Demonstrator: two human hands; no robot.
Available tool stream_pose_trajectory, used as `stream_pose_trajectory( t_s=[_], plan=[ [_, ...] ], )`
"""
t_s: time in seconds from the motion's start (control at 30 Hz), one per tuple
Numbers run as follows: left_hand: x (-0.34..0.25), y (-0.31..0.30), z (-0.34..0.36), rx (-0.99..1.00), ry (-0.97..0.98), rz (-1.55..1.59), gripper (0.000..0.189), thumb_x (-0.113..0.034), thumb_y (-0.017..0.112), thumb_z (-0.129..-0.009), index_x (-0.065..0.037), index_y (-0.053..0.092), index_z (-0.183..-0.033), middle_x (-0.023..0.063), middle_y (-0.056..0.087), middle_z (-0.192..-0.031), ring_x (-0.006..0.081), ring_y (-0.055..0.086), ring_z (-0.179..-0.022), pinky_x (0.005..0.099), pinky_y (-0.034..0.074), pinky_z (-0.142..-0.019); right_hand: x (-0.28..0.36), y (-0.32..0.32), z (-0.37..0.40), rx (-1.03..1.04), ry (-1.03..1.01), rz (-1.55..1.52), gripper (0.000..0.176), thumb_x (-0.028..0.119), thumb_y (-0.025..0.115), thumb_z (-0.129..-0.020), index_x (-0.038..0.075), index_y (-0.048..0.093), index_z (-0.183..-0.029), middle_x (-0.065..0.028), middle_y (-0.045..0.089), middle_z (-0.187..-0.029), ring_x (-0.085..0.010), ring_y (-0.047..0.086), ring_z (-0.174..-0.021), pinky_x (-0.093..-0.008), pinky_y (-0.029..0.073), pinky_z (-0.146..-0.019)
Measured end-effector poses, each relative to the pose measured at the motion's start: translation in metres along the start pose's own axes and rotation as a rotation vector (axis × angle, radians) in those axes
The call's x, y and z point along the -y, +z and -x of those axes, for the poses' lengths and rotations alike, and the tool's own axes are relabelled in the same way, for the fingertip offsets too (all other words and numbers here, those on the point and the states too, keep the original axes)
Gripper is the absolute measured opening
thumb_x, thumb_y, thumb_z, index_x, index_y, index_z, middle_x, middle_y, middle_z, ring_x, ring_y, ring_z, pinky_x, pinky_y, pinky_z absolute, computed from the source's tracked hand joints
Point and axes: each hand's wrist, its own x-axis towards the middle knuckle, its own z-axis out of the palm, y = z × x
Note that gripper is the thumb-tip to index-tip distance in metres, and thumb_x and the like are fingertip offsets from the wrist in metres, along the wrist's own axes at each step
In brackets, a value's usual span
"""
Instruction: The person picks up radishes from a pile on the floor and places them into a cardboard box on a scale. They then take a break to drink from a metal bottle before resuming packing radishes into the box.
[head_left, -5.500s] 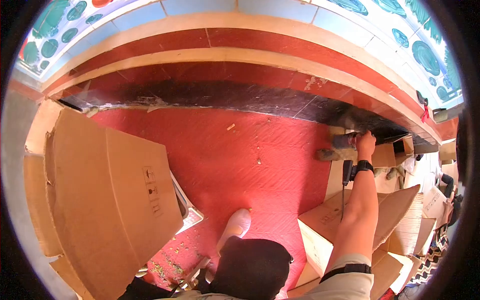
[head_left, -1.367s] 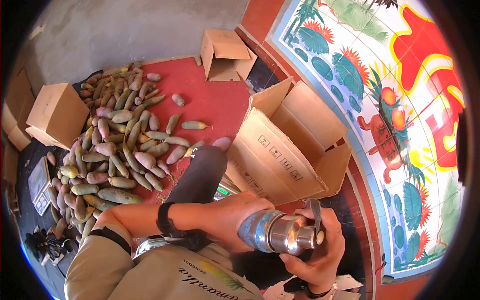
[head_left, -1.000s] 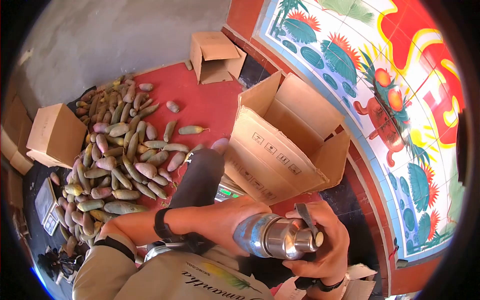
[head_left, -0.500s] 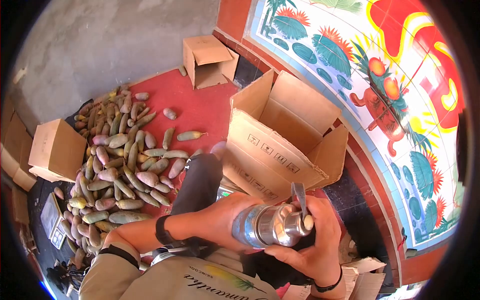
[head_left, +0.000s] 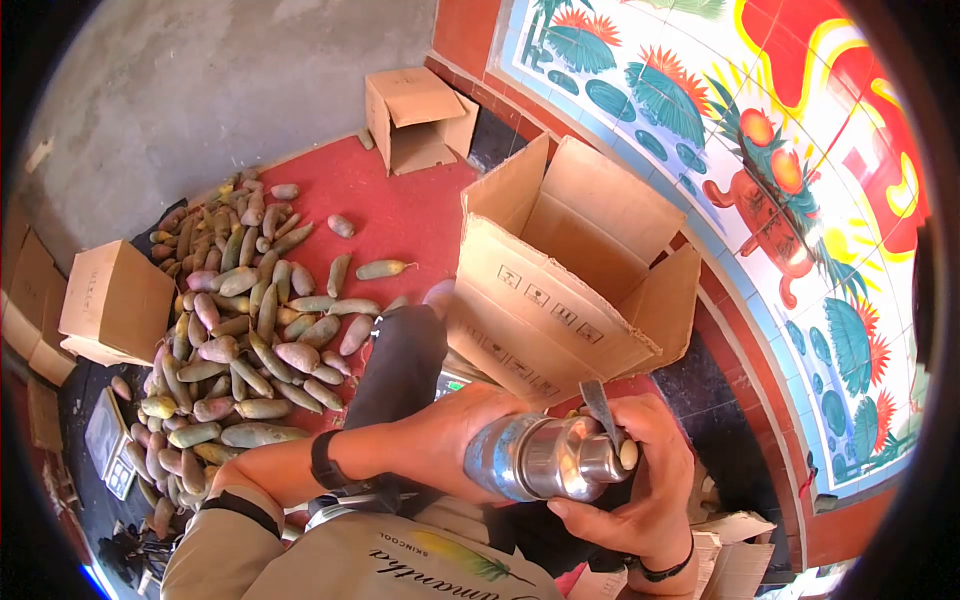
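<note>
A blue bottle with a shiny metal top (head_left: pixel 545 458) lies tilted in front of my chest, its top toward the right. My left hand (head_left: pixel 455 440) is wrapped round its blue body. At the cap end, my right hand (head_left: pixel 640 480) curls its fingers and thumb round the metal cap, beside a grey strap (head_left: pixel 597 408) that stands up from it. The palm side of my left hand is hidden by the bottle.
Many long greenish and purple root vegetables (head_left: pixel 265 350) lie heaped on the red floor (head_left: pixel 400 225). A large open cardboard box (head_left: pixel 560 290) stands ahead. Smaller boxes (head_left: pixel 115 305) are at left and back (head_left: pixel 415 105). A scale (head_left: pixel 107 440) sits at left.
My right hand has moved slightly right and down with the cap end of the bottle. The strap has shifted a little. My left hand stays round the body.
</note>
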Motion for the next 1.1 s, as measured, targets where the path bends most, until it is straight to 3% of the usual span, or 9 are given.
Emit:
stream_pose_trajectory(
  t_s=[0.13,0.2,0.33,0.43,0.5,0.77,0.93,1.03,1.1],
  plan=[
    [-0.002,-0.004,0.0,-0.014,0.023,0.01,0.048,-0.023,0.078,-0.054,-0.003,0.055,-0.092,0.0109,0.06,-0.077,0.0291,0.058,-0.072,0.0354,0.044,-0.065,-0.006,0.001,0.005,-0.01,0.037,-0.067,0.061,0.016,0.077,-0.054,-0.001,0.049,-0.105,-0.0114,0.058,-0.093,-0.0212,0.055,-0.084,-0.0315,0.043,-0.077],
    [0.001,-0.007,0.004,0.213,-0.112,0.005,0.079,-0.032,0.082,-0.051,-0.004,0.047,-0.116,0.012,0.055,-0.105,0.0283,0.054,-0.097,0.037,0.041,-0.085,-0.006,-0.004,0.006,-0.004,0.077,-0.211,0.064,0.019,0.077,-0.055,-0.003,0.048,-0.108,-0.0139,0.057,-0.099,-0.0209,0.055,-0.089,-0.0315,0.042,-0.081],
    [0.002,-0.006,0.007,0.162,-0.154,0.163,0.081,-0.031,0.083,-0.05,-0.004,0.046,-0.117,0.0121,0.054,-0.107,0.0278,0.053,-0.098,0.0364,0.04,-0.087,-0.006,-0.009,0.008,-0.017,0.138,-0.247,0.07,0.025,0.077,-0.056,-0.003,0.046,-0.111,-0.0156,0.055,-0.104,-0.0215,0.056,-0.092,-0.0318,0.042,-0.083],
    [0.005,-0.012,0.01,0.151,-0.092,0.012,0.083,-0.031,0.084,-0.049,-0.005,0.046,-0.118,0.0121,0.053,-0.109,0.0284,0.052,-0.099,0.037,0.039,-0.088,-0.002,-0.009,0.013,-0.16,0.268,-0.368,0.06,0.008,0.075,-0.054,0.0,0.052,-0.108,-0.0093,0.057,-0.097,-0.017,0.055,-0.087,-0.028,0.042,-0.08],
    [0.012,-0.013,0.017,0.048,-0.026,-0.039,0.083,-0.031,0.084,-0.048,-0.005,0.046,-0.117,0.0117,0.052,-0.11,0.029,0.05,-0.102,0.0383,0.038,-0.089,-0.003,-0.009,0.015,-0.176,0.279,-0.399,0.06,0.009,0.073,-0.055,-0.001,0.05,-0.11,-0.0089,0.057,-0.098,-0.0165,0.055,-0.088,-0.0278,0.042,-0.081],
    [-0.005,-0.031,0.015,-0.036,0.004,-0.055,0.075,-0.03,0.083,-0.051,-0.006,0.049,-0.113,0.0105,0.053,-0.11,0.0296,0.047,-0.102,0.0388,0.035,-0.092,-0.02,-0.004,0.031,-0.006,0.281,0.031,0.057,0.01,0.073,-0.056,0.002,0.051,-0.108,-0.0155,0.055,-0.098,-0.0298,0.056,-0.087,-0.0336,0.044,-0.077],
    [-0.015,-0.042,0.01,-0.03,0.098,-0.059,0.049,-0.032,0.072,-0.067,-0.006,0.053,-0.104,0.0099,0.058,-0.102,0.0277,0.054,-0.097,0.0462,0.034,-0.091,-0.02,0.001,0.032,-0.024,0.137,0.102,0.061,0.007,0.075,-0.054,0.003,0.05,-0.11,-0.0169,0.055,-0.098,-0.0309,0.057,-0.085,-0.0349,0.046,-0.074],
    [-0.021,-0.046,0.003,-0.026,0.257,-0.114,0.073,-0.033,0.083,-0.05,-0.007,0.05,-0.11,0.0096,0.057,-0.099,0.0288,0.055,-0.087,0.0405,0.039,-0.082,-0.02,0.003,0.035,-0.009,0.084,0.175,0.06,0.016,0.072,-0.056,0.003,0.049,-0.11,-0.0173,0.057,-0.101,-0.0313,0.057,-0.089,-0.037,0.046,-0.077],
    [-0.024,-0.047,0.004,-0.019,0.27,-0.138,0.071,-0.033,0.082,-0.052,-0.007,0.051,-0.11,0.0102,0.058,-0.099,0.0286,0.057,-0.088,0.0448,0.038,-0.085,-0.011,0.004,0.034,-0.002,0.083,0.2,0.061,0.015,0.072,-0.056,0.003,0.049,-0.111,-0.0181,0.057,-0.102,-0.0316,0.057,-0.089,-0.0376,0.046,-0.076]
  ],
)
